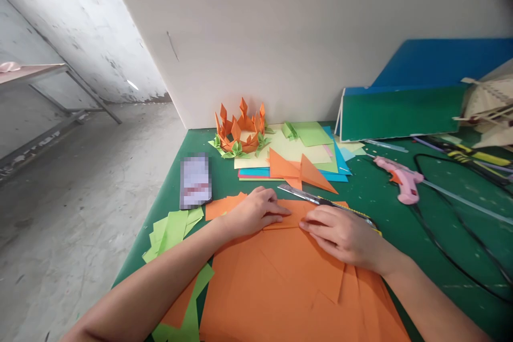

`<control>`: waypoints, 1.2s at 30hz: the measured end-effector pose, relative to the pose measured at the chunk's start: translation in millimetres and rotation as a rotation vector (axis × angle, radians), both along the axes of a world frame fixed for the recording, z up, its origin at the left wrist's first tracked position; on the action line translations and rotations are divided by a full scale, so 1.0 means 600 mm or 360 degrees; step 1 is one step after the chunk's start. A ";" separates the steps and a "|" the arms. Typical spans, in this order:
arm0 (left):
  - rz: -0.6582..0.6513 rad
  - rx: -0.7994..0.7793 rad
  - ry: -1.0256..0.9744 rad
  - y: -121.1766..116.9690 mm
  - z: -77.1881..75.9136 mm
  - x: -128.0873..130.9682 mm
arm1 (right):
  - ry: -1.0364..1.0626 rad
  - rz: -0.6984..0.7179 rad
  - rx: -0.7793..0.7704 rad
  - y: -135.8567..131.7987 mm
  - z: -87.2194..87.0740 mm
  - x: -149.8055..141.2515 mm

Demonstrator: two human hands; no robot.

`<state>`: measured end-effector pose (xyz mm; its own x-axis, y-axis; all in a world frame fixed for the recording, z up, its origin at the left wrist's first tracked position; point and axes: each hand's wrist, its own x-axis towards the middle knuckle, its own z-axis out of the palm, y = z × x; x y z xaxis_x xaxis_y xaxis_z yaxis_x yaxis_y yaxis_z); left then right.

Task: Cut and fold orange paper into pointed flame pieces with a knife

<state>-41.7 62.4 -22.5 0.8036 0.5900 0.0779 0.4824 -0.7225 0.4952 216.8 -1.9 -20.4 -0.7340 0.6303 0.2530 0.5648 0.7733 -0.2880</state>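
Note:
In the head view, a small folded piece of orange paper [282, 223] lies on top of large orange sheets [276, 288]. My left hand [258, 211] is closed, with thumb and forefinger on the left part of the folded piece. At its right end, my right hand [340, 232] grips it with fingertips close together. A utility knife [300, 194] with its blade out lies just beyond the right hand, partly hidden by it. Behind the knife rest folded orange triangles [316, 173]. Further back stands an orange paper crown [242, 141] with green leaf shapes around its base.
A phone [195, 180] lies on the green table [166, 192] at left, near green paper scraps [172, 232]. Coloured sheets [256, 163] are stacked at the back. On the right are a pink glue gun [401, 179], its black cord [436, 246] and a green board [401, 115].

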 end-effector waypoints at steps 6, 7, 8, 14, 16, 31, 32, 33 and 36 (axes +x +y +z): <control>-0.0009 -0.0030 -0.0029 0.002 0.001 0.000 | 0.0013 0.0042 0.0004 0.000 0.000 -0.018; -0.0011 -0.0036 -0.0034 0.002 0.000 0.000 | 0.0020 0.0058 0.0013 0.001 0.000 -0.022; -0.0014 -0.0044 -0.0039 0.003 0.000 -0.001 | 0.0030 0.0073 0.0021 0.001 0.000 -0.026; -0.0046 -0.0044 -0.0071 0.005 0.000 0.000 | 0.0079 0.0107 -0.0011 0.001 -0.005 -0.050; -0.0047 -0.0054 -0.0091 0.004 0.001 0.000 | 0.0106 0.0099 -0.0035 0.001 -0.007 -0.055; -0.0061 -0.0043 -0.0071 0.007 -0.005 -0.005 | 0.0099 0.0020 0.0044 -0.003 -0.020 -0.028; -0.0054 -0.0035 -0.0069 0.007 -0.006 -0.005 | 0.0090 0.0011 0.0027 -0.003 -0.019 -0.030; -0.0049 -0.0031 -0.0069 0.007 -0.006 -0.004 | 0.0085 -0.0002 0.0002 -0.003 -0.017 -0.032; -0.0058 -0.0027 -0.0072 0.006 -0.005 -0.004 | 0.0101 -0.0021 -0.0097 -0.001 -0.011 -0.039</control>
<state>-43.9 66.0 -25.4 0.8206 0.5618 0.1052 0.4325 -0.7306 0.5284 193.4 -2.3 -27.0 -0.7090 0.6557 0.2594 0.5542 0.7456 -0.3700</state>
